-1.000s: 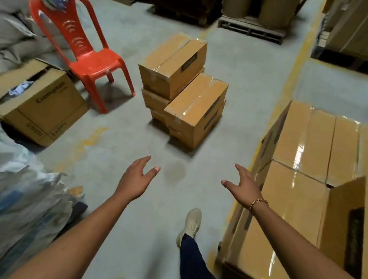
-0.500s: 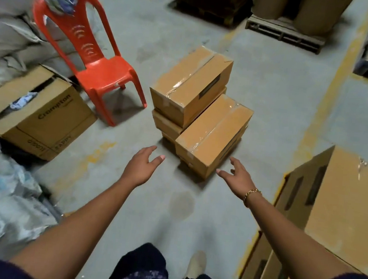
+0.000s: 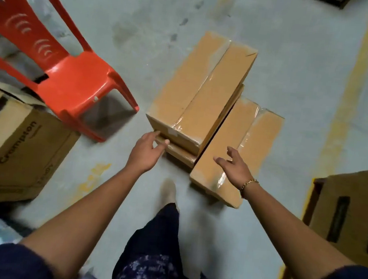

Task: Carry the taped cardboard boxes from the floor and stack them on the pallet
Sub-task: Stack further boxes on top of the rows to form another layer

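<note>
A small stack of taped cardboard boxes stands on the grey floor ahead of me. The top box (image 3: pixel 202 91) lies on a lower box (image 3: pixel 177 153) of which only a near edge shows. Beside them on the right lies a second taped box (image 3: pixel 236 149). My left hand (image 3: pixel 147 150) is open, its fingertips at the near left corner of the top box. My right hand (image 3: pixel 234 165) hovers open over the near end of the right box, a gold bracelet on its wrist. Neither hand holds anything.
A red plastic chair (image 3: pixel 57 68) stands left of the stack. An open Crompton carton (image 3: pixel 18 146) sits at the near left. Stacked cartons (image 3: pixel 349 213) rise at the right edge. A yellow floor line (image 3: pixel 348 99) runs beyond them. My foot (image 3: pixel 169 192) is near the boxes.
I have stepped closer and bent down over the stack. Both hands have reached forward, from well short of the boxes to their near ends.
</note>
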Demonstrator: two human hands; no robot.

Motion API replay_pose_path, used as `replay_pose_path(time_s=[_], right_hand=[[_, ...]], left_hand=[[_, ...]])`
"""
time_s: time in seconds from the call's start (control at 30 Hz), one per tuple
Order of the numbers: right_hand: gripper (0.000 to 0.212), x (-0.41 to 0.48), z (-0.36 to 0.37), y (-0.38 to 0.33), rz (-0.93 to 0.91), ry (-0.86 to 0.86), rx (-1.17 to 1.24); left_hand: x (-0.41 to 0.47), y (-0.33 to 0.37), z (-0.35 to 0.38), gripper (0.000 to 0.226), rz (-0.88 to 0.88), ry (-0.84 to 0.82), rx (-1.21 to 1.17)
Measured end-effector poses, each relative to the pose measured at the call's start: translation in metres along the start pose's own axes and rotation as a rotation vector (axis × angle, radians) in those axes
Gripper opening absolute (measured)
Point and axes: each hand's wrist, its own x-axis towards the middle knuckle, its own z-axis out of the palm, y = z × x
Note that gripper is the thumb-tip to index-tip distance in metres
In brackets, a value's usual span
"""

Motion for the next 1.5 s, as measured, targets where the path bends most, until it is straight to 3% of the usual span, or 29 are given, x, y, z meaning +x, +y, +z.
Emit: replay_pose_path(time_s=[0.17, 0.33, 0.47, 0.6, 0.73, 1.1, 1.5], right_hand=[[0.079, 0.106, 0.034, -0.051, 0.162, 0.074, 0.132], [0.086, 0.174, 0.054, -0.058, 0.341, 0.149, 0.285], [0.089, 0.201, 0.064, -0.054, 0.413, 0.170, 0.338], [0.096, 0.219, 0.074, -0.048, 0.436, 0.159, 0.366], [0.080, 0.233, 0.082, -0.042, 0.403, 0.211, 0.422], [0.068, 0.238, 0.090, -0.032, 0.385, 0.378, 0.652], [0.072, 0.119, 0.011, -0.031, 0.245, 0.484, 0.673]], left_hand=[[0.140, -0.014, -0.032, 0.063, -0.014, -0.062, 0.082], [0.233, -0.020, -0.032, 0.072, -0.073, -0.147, 0.078], [0.276, -0.027, -0.025, 0.098, -0.161, -0.231, -0.003], [0.303, -0.034, -0.013, 0.081, -0.217, -0.349, -0.030], [0.320, -0.040, -0.006, 0.068, -0.229, -0.339, -0.098], [0.317, -0.037, 0.007, 0.060, -0.150, -0.317, -0.224], [0.222, 0.048, 0.001, 0.050, 0.008, -0.305, -0.149]])
